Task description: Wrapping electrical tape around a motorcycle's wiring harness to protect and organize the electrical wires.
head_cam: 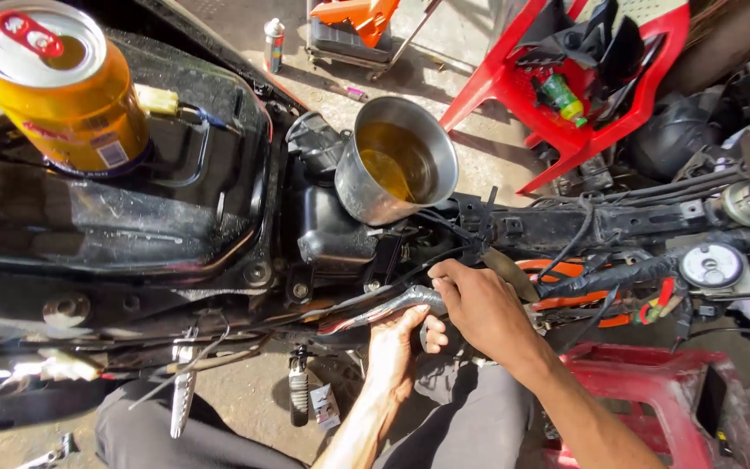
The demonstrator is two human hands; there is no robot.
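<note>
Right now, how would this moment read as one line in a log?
left hand: grips grey hose from below | right hand: on hose end by black wires | steel cup: tilted, amber liquid

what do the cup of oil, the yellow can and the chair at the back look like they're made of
The cup looks like bare steel: grey, shiny, with bright reflections on its wall. The can seems to be thin aluminium, with a silvery top, a red pull tab and a glossy printed yellow side. The chair looks like moulded plastic: even red colour and a dull sheen.
</note>
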